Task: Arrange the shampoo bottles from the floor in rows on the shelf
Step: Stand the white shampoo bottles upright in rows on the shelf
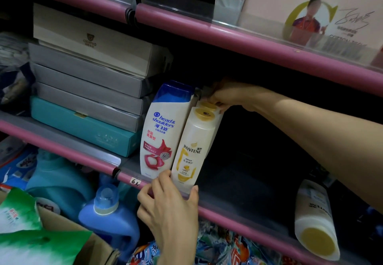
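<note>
A white Pantene bottle (191, 146) with a yellow cap stands at the front of the pink-edged shelf (238, 213), right of a Head & Shoulders bottle (163, 132) with a blue cap. Behind the Pantene bottle another yellow cap (207, 105) shows. My left hand (170, 204) holds the base of the front Pantene bottle, thumb on its right side and fingers at its left. My right hand (228, 95) reaches over the row and its fingers touch the top of the rear bottle. One more Pantene bottle (315, 221) lies on its side at the shelf's right.
Stacked grey, beige and teal boxes (87, 99) fill the shelf's left part. The shelf space right of the bottles is dark. Below stand blue detergent jugs (109, 217), a cardboard box (68, 233) and printed packs. The upper shelf carries a pink carton (310, 10).
</note>
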A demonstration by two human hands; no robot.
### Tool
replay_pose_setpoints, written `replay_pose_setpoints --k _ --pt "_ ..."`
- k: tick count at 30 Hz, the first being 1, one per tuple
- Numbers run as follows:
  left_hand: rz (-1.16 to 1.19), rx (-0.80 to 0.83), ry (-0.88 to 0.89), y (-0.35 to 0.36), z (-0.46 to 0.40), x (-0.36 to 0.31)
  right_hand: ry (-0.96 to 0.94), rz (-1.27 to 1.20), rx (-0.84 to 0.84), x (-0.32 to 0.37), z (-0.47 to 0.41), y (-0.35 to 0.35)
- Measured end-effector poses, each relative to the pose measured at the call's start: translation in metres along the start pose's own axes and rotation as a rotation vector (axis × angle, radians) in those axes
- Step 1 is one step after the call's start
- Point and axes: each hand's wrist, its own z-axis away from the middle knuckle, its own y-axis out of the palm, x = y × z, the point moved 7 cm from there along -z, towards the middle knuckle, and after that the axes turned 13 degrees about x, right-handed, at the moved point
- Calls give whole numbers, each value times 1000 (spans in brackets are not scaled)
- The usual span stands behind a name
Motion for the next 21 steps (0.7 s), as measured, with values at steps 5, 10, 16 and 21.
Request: replay_pose_setpoints --k 5,10,16,21 --pt "5 -3 -5 1 1 0 11 43 34 3 0 5" --pt "7 0 -4 0 1 1 -25 -19 80 5 7 1" --pt "-12 7 -12 -1 4 0 -125 -107 -234 -12 18 -31" --pt "-21 11 -22 -1 3 0 -217 96 -161 -29 10 -7"
